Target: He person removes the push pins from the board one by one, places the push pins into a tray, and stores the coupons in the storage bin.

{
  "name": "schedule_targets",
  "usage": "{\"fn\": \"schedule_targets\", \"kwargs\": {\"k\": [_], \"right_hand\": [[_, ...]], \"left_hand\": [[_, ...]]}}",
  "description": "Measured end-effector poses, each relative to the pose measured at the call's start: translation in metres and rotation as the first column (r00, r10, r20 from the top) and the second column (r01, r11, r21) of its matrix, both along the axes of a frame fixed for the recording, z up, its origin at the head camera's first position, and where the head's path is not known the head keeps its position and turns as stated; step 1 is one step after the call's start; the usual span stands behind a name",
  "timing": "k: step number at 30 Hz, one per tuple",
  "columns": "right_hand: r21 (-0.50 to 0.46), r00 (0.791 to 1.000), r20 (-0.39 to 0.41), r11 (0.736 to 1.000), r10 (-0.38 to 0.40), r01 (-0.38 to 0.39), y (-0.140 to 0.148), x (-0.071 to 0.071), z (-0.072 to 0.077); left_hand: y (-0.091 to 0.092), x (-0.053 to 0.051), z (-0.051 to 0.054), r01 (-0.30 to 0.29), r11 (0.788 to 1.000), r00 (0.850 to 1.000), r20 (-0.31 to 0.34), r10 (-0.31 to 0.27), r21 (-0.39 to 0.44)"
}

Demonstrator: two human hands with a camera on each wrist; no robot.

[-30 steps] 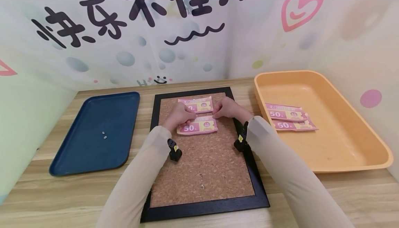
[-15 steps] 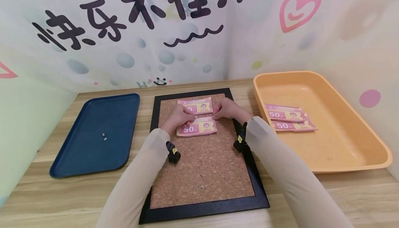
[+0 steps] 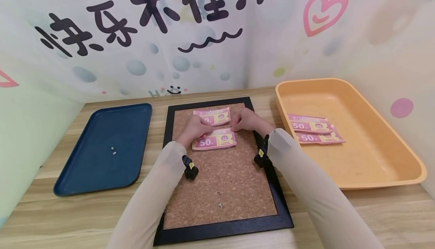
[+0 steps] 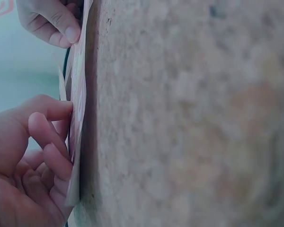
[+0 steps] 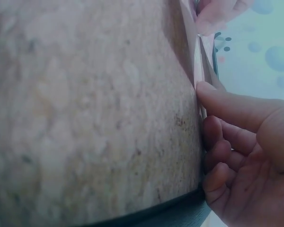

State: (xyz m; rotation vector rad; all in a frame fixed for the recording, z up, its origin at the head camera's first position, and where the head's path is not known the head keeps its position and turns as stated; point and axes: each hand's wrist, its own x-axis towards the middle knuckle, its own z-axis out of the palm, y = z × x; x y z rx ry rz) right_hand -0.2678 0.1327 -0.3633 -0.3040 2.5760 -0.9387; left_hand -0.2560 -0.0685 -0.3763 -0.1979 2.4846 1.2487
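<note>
A lower pink-and-yellow paper coupon (image 3: 215, 142) lies on the framed cork board (image 3: 224, 181), below an upper coupon (image 3: 217, 116) with a small pale dot at its top edge. My left hand (image 3: 195, 129) has its fingers curled at the middle of the lower coupon's top edge. A tiny pale tip, apparently a thumbtack (image 5: 199, 35), shows under those fingers in the right wrist view; most of it is hidden. My right hand (image 3: 245, 119) pinches the same coupon's upper right corner between thumb and fingers.
On the left is a blue tray (image 3: 102, 173) with two tiny silvery pieces (image 3: 113, 151). An orange bin (image 3: 367, 166) on the right holds overlapping coupons (image 3: 312, 128). A printed cloth wall (image 3: 204, 71) rises behind the wooden table (image 3: 61, 218).
Both hands stay at the lower coupon's top edge, the left fingers shifting only slightly. The head view has tilted a little, so the whole scene sits slightly lower.
</note>
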Motion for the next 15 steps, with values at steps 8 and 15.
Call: {"fn": "schedule_targets", "kwargs": {"k": [8, 15], "right_hand": [[0.000, 1.000, 0.001, 1.000, 0.016, -0.016, -0.0002, -0.0006, 0.0002], [0.010, 0.999, 0.002, 0.999, 0.038, -0.038, -0.0005, 0.0007, 0.0008]], "left_hand": [[-0.0024, 0.0029, 0.0039, 0.047, 0.999, 0.999, -0.003, -0.047, 0.018], [-0.0035, 0.0026, 0.0051, 0.092, 0.996, 0.996, 0.001, -0.092, 0.014]]}}
